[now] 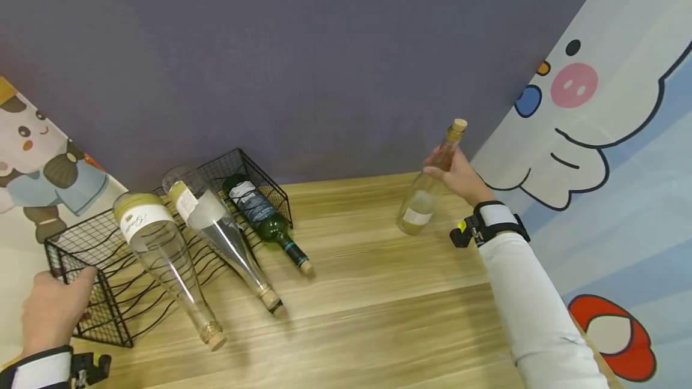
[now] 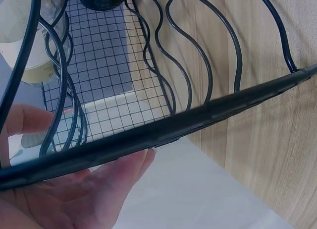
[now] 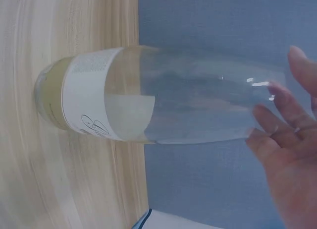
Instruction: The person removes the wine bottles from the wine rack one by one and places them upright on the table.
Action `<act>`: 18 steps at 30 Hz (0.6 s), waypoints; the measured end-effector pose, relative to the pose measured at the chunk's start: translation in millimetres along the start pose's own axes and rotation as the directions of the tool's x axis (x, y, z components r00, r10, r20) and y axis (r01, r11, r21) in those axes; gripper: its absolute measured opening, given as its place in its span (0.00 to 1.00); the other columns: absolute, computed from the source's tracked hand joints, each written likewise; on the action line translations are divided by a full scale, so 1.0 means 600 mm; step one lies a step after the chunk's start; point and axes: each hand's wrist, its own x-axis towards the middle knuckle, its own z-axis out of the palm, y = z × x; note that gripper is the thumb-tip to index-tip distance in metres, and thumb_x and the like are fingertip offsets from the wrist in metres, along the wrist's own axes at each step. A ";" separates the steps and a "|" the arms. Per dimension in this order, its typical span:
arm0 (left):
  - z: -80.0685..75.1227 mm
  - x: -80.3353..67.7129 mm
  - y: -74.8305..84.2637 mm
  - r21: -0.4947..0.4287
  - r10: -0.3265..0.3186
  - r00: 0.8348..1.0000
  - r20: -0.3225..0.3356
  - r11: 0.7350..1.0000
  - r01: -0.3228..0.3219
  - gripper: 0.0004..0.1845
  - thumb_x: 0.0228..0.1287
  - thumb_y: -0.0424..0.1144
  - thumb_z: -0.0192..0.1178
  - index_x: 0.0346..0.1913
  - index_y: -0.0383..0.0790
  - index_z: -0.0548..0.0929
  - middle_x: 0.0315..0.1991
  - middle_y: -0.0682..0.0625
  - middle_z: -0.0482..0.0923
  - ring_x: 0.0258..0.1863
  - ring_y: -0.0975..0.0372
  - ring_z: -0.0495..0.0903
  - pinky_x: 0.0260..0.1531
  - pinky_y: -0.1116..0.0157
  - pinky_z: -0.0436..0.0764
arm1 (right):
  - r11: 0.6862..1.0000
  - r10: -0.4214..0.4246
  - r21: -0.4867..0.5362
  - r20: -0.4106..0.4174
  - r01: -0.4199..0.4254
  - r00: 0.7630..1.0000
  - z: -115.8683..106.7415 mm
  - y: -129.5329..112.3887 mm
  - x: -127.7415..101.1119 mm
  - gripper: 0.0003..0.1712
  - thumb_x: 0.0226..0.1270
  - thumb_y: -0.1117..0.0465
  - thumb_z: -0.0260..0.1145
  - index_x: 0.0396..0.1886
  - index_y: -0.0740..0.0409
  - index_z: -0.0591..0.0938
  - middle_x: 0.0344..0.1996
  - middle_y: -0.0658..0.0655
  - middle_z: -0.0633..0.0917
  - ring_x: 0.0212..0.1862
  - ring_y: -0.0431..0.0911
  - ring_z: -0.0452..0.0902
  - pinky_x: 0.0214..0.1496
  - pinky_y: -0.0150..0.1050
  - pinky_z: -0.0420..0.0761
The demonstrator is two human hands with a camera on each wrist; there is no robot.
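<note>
My left hand (image 1: 54, 311) grips the near left end of a black wire bottle rack (image 1: 116, 311); in the left wrist view the fingers (image 2: 116, 177) curl about its top bar. Across the rack lie two clear corked bottles, one with a white label (image 1: 145, 221), the other (image 1: 224, 236) beside it, and a dark green wine bottle (image 1: 270, 227), necks toward me. Far to the right, my right hand (image 1: 462, 179) holds a third clear bottle (image 1: 418, 200) around its upper part. That bottle is upright, cork on top, its base at the wooden tabletop.
The wooden tabletop (image 1: 346, 257) stretches between the rack and the held bottle. A grey-blue panel (image 1: 335, 77) rises along the back edge. Cartoon-printed sheets (image 1: 616, 197) stand at the right and left sides.
</note>
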 end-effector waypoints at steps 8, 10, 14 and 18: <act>-0.001 0.002 0.002 -0.003 0.023 1.000 0.010 1.000 -0.023 0.44 0.71 0.50 0.39 0.70 0.13 0.41 0.45 0.17 0.67 0.23 0.41 0.79 0.25 0.47 0.77 | 0.999 0.039 -0.006 -0.086 -0.040 0.996 -0.013 0.011 -0.002 0.27 0.72 0.59 0.61 0.61 0.58 0.57 0.57 0.63 0.73 0.52 0.38 0.72 0.53 0.30 0.73; 0.001 0.001 -0.001 -0.008 0.017 1.000 0.012 1.000 -0.017 0.44 0.71 0.50 0.39 0.71 0.14 0.41 0.49 0.16 0.65 0.24 0.41 0.79 0.26 0.46 0.77 | 0.999 0.046 -0.004 -0.103 -0.046 0.994 -0.015 0.013 -0.001 0.29 0.73 0.60 0.60 0.63 0.61 0.55 0.58 0.65 0.72 0.54 0.42 0.72 0.54 0.30 0.73; 0.004 0.000 -0.005 -0.011 -0.006 1.000 0.011 1.000 0.007 0.44 0.72 0.51 0.39 0.72 0.15 0.40 0.54 0.15 0.63 0.30 0.36 0.79 0.29 0.43 0.78 | 0.998 0.055 -0.017 -0.127 -0.058 0.990 -0.020 0.017 -0.004 0.32 0.75 0.59 0.57 0.66 0.66 0.52 0.62 0.70 0.69 0.61 0.54 0.69 0.62 0.41 0.73; 0.003 0.001 -0.003 -0.003 -0.014 1.000 0.003 1.000 0.014 0.43 0.72 0.51 0.38 0.72 0.16 0.40 0.56 0.14 0.62 0.39 0.30 0.76 0.36 0.39 0.77 | 0.997 0.059 -0.042 -0.172 -0.067 0.983 -0.027 0.024 -0.013 0.33 0.76 0.55 0.55 0.66 0.68 0.49 0.63 0.73 0.65 0.66 0.63 0.66 0.66 0.54 0.71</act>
